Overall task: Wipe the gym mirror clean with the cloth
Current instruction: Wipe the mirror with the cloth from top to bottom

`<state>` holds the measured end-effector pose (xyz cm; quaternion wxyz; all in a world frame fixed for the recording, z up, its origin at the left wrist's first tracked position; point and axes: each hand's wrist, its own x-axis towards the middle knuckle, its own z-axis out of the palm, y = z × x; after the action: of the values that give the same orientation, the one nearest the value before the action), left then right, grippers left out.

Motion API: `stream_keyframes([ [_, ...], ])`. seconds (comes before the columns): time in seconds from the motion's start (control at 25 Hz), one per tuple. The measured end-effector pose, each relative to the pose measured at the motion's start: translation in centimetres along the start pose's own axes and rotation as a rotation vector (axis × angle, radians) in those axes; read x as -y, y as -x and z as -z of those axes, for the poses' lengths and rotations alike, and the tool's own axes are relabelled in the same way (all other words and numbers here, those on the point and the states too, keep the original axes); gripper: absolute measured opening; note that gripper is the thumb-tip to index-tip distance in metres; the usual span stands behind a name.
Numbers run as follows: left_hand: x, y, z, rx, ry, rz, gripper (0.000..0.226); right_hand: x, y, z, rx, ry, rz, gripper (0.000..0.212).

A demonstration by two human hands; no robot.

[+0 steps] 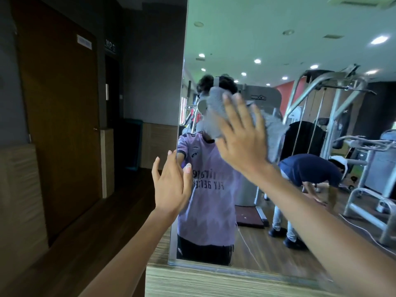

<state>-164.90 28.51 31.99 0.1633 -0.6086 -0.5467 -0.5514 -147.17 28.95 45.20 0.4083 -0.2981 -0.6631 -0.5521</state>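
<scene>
Now right hand (240, 138), fingers spread, presses grey cloth (216, 112) on mirror (235, 39); left hand (171, 185), fingers straight, at mirror edge.

head-worn view, close before mirror (267, 35)

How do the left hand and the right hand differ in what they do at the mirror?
The right hand presses the grey cloth flat on the mirror; the left hand holds nothing. The right hand is higher up; the left hand is lower, at the mirror's left edge. Both hands are open, not curled.
</scene>
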Motion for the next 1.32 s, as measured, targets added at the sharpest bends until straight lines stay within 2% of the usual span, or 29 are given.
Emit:
stream_keyframes([
  [0.04, 0.3, 0.5, 0.1, 0.018, -0.002, -0.022, 0.053, 2.2, 0.5, -0.7, 0.025, -0.076, 0.102, 0.061],
  [0.12, 1.0, 1.9, 0.5, 0.073, -0.029, -0.073, 0.058, 3.9, 3.1, -1.7, 0.132, -0.212, 0.504, 0.059],
  [0.16, 1.4, 3.0, 0.7, 0.102, -0.043, -0.091, 0.059, 2.6, 4.1, -1.6, 0.188, -0.220, 0.669, 0.058],
  [0.2, 1.8, 4.2, 0.8, 0.117, -0.043, -0.096, 0.060, 0.7, 4.3, -1.2, 0.201, -0.201, 0.733, 0.057],
  [0.24, 2.3, 5.5, 0.7, 0.122, -0.033, -0.093, 0.059, -1.0, 3.7, -0.9, 0.187, -0.153, 0.710, 0.056],
  [0.32, 2.6, 7.9, 0.2, 0.168, 0.003, -0.035, 0.058, -2.0, 1.5, -0.4, 0.103, -0.013, 0.472, 0.055],
  [0.4, 2.8, 9.6, -0.8, 0.220, 0.044, 0.058, 0.067, 1.1, 0.4, -0.3, 0.043, 0.017, 0.209, 0.055],
  [0.44, 3.0, 10.2, -1.4, 0.240, 0.067, 0.092, 0.071, 3.3, 1.0, -0.9, 0.044, -0.038, 0.174, 0.056],
  [0.48, 3.1, 10.6, -1.9, 0.255, 0.095, 0.121, 0.072, 5.3, 2.1, -1.3, 0.073, -0.105, 0.249, 0.057],
  [0.6, 3.5, 12.0, -2.8, 0.275, 0.202, 0.197, 0.066, 5.3, 6.8, -1.9, 0.255, -0.206, 0.737, 0.053],
  [0.64, 3.7, 12.7, -2.9, 0.271, 0.249, 0.224, 0.066, 4.3, 7.0, -1.5, 0.262, -0.234, 0.763, 0.051],
  [0.68, 3.5, 13.4, -2.8, 0.261, 0.293, 0.253, 0.069, 3.8, 6.5, -1.2, 0.249, -0.264, 0.701, 0.050],
  [0.8, 2.4, 15.0, -3.0, 0.244, 0.379, 0.324, 0.075, 5.8, 3.0, -0.7, 0.122, -0.182, 0.285, 0.046],
  [0.84, 2.3, 15.4, -3.1, 0.237, 0.387, 0.330, 0.073, 6.9, 2.8, -0.8, 0.112, -0.171, 0.225, 0.046],
  [0.88, 2.4, 15.6, -2.9, 0.235, 0.393, 0.328, 0.071, 8.1, 3.7, -1.2, 0.114, -0.163, 0.265, 0.047],
  [0.96, 3.0, 16.0, -2.3, 0.278, 0.376, 0.320, 0.066, 9.0, 8.2, -1.7, 0.213, -0.176, 0.542, 0.050],
  [1.04, 4.0, 17.3, -1.5, 0.362, 0.217, 0.291, 0.051, 6.9, 12.5, -1.4, 0.341, -0.236, 0.801, 0.049],
  [1.08, 4.7, 17.9, -0.9, 0.422, 0.104, 0.270, 0.049, 5.3, 13.1, -1.4, 0.328, -0.256, 0.834, 0.048],
  [1.16, 5.9, 18.9, -0.4, 0.558, -0.050, 0.209, 0.076, 3.5, 11.8, -1.1, 0.238, -0.228, 0.714, 0.049],
  [1.2, 6.4, 19.2, -0.6, 0.603, -0.084, 0.186, 0.092, 3.6, 10.6, -0.9, 0.180, -0.156, 0.574, 0.048],
  [1.28, 7.2, 19.8, -1.0, 0.615, -0.137, 0.177, 0.098, 6.3, 9.6, -0.7, 0.094, -0.085, 0.279, 0.048],
  [1.32, 7.2, 20.0, -1.1, 0.611, -0.166, 0.158, 0.092, 8.2, 10.6, -0.9, 0.080, -0.109, 0.229, 0.050],
])
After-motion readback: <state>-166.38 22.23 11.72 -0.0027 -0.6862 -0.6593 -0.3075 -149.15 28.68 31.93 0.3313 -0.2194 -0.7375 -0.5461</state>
